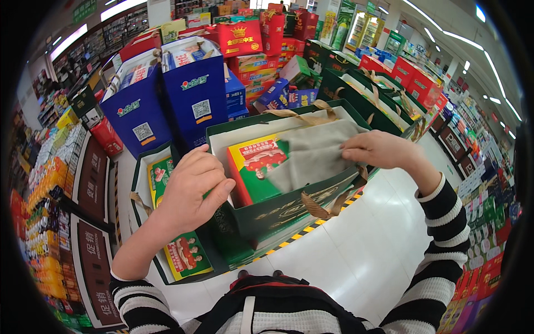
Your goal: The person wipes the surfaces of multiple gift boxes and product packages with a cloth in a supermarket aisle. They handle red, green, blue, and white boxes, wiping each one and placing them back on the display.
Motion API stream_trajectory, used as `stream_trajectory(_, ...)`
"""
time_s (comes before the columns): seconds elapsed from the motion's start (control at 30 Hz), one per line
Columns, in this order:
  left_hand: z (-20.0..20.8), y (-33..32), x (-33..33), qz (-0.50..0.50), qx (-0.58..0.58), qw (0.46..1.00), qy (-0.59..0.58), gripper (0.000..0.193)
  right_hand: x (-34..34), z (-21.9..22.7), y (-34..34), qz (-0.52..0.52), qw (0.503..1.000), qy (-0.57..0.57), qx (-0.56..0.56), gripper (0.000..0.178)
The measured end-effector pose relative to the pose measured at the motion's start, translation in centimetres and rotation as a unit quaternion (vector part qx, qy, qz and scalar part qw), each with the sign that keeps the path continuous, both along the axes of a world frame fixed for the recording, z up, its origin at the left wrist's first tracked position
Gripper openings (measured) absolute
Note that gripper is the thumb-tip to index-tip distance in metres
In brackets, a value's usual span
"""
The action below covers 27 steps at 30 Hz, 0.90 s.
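Observation:
A large dark green gift bag (267, 218) stands in front of me with its top open. Inside lies a red, yellow and green box (253, 161), partly covered by a grey cloth (317, 153). My right hand (384, 149) pinches the cloth at its right end, over the bag's right side. At the bag's left rim, my left hand (196, 186) is closed, its fingers curled against the edge; the fingertips are partly hidden. Ribbon handles (325, 207) hang at the near side. Beneath my left forearm, a second green bag (146, 183) holds yellow and green boxes (188, 257).
Two tall blue bags (194, 83) stand beyond on the left. Red boxes (239, 39) are stacked behind. More green bags (361, 92) stand at the far right. Stocked shelves (53, 222) run along the left; white tiled floor (356, 245) with a striped yellow-black line (289, 239) lies below.

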<state>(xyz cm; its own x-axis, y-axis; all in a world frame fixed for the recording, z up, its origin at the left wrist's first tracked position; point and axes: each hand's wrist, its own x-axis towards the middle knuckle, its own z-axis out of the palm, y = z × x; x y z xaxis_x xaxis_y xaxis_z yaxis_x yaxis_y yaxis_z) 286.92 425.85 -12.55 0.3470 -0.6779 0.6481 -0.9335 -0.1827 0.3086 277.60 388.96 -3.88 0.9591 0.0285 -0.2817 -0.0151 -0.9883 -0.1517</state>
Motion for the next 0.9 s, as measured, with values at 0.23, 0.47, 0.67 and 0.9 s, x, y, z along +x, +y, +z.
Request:
stream_trajectory(0.23,-1.2,-0.2,0.5,-0.007,-0.016,1.0,0.003,0.013,3.8,-2.9,7.0,0.19,0.982,-0.008,0.018,0.061)
stream_trajectory(0.47,-0.8,-0.2,0.3,0.004,-0.03,0.999,-0.013,0.009,4.6,-4.8,9.9,0.344,0.931,-0.068,0.104,0.046)
stream_trajectory(0.67,-1.1,0.2,0.8,-0.003,-0.019,1.0,-0.012,0.012,2.6,-2.0,-1.5,-0.116,0.991,-0.071,-0.007,0.039)
stream_trajectory(0.9,-0.8,-0.3,1.0,-0.003,-0.01,1.0,-0.021,0.012,3.4,-2.4,2.0,0.091,0.992,-0.088,-0.007,0.016)
